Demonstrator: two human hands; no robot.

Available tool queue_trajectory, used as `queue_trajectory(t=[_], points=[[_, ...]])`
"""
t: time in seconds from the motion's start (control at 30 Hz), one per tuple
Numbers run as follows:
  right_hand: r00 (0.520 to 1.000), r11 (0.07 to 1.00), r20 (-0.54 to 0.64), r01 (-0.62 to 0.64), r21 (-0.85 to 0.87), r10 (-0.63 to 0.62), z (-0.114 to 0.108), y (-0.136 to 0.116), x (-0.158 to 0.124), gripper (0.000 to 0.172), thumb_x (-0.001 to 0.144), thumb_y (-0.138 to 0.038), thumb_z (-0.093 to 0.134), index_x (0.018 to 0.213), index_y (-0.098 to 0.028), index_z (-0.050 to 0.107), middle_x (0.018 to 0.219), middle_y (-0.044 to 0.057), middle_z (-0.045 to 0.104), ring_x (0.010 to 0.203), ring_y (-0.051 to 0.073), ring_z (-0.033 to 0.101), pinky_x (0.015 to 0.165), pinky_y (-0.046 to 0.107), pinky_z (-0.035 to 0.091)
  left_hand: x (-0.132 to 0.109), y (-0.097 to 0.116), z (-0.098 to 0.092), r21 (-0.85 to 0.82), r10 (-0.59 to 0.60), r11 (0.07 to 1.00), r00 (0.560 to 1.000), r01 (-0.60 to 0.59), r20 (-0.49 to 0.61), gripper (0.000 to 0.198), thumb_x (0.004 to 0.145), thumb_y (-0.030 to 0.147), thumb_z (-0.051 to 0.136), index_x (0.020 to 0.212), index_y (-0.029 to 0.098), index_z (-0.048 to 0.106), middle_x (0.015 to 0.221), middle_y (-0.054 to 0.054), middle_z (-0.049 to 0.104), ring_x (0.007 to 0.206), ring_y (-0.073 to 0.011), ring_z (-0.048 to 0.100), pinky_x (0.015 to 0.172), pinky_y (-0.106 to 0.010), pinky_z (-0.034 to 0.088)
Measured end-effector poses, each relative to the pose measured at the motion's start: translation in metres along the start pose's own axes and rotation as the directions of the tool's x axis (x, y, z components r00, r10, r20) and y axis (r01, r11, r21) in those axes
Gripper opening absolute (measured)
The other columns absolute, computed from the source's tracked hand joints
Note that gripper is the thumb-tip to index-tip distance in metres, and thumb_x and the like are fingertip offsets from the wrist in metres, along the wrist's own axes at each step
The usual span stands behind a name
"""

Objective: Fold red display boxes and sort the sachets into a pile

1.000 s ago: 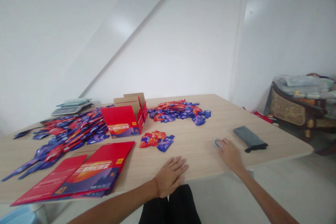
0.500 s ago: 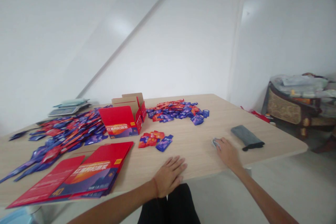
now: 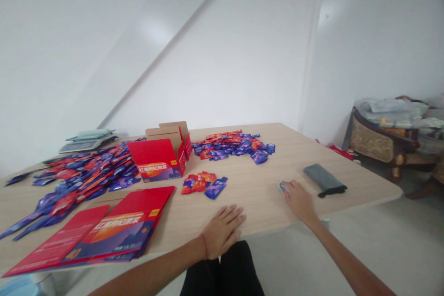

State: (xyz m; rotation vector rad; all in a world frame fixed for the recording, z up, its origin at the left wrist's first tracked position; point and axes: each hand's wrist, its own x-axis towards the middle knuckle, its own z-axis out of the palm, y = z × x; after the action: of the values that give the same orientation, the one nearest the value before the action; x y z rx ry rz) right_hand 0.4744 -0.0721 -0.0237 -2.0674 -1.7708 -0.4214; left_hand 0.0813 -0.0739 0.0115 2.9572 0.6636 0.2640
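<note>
My left hand [image 3: 225, 230] lies flat on the near edge of the wooden table, fingers stretched out and holding nothing. Under the curled fingers of my right hand [image 3: 300, 200] is a small whitish-grey thing [image 3: 282, 186], resting against the tabletop; its kind is unclear. Right of that hand lies a folded grey cloth [image 3: 325, 179] with a dark edge. Beyond my left hand sit several small red sachets [image 3: 199, 182] and a blue-purple sachet [image 3: 216, 188]. Flattened red and purple printed cartons [image 3: 118, 231] are stacked at the table's left front.
Open red boxes [image 3: 161, 162] stand behind the loose sachets. A large pile of sachets [image 3: 93, 173] spreads at left, another pile [image 3: 232, 145] at the back. A scale [image 3: 86, 143] stands far left. Off the table's right side, a chair [image 3: 373, 141] bears plastic bags.
The whole view has shifted very slightly. Both hands stay where they were on the table, and the boxes and sachets have not moved.
</note>
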Motion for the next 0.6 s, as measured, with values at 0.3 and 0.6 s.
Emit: queue_trajectory(t=[0.3, 0.6], points=[[1.000, 1.000, 0.000, 0.007, -0.028, -0.007, -0.0008, 0.0002, -0.0002, 0.033, 0.099, -0.022, 0.048, 0.125, -0.022, 0.068, 0.119, 0.009, 0.065, 0.108, 0.022, 0.059, 0.088, 0.029, 0.041, 0.0021, 0.0009, -0.0041, -0.024, -0.010, 1.000, 1.000, 0.011, 0.009, 0.059, 0.107, 0.038, 0.043, 0.164, 0.034, 0.027, 0.171, -0.002, 0.025, 0.158, -0.0277, 0.023, 0.127, -0.052, 0.023], [1.000, 1.000, 0.014, -0.002, -0.011, 0.002, -0.0019, -0.0012, 0.0002, 0.033, 0.099, -0.021, 0.047, 0.124, -0.021, 0.069, 0.121, 0.010, 0.065, 0.108, 0.022, 0.058, 0.088, 0.030, 0.041, 0.0022, -0.0006, -0.0037, -0.010, 0.006, 1.000, 1.000, -0.006, 0.001, 0.059, 0.107, 0.040, 0.042, 0.164, 0.035, 0.026, 0.171, -0.002, 0.025, 0.157, -0.0279, 0.024, 0.127, -0.051, 0.024]])
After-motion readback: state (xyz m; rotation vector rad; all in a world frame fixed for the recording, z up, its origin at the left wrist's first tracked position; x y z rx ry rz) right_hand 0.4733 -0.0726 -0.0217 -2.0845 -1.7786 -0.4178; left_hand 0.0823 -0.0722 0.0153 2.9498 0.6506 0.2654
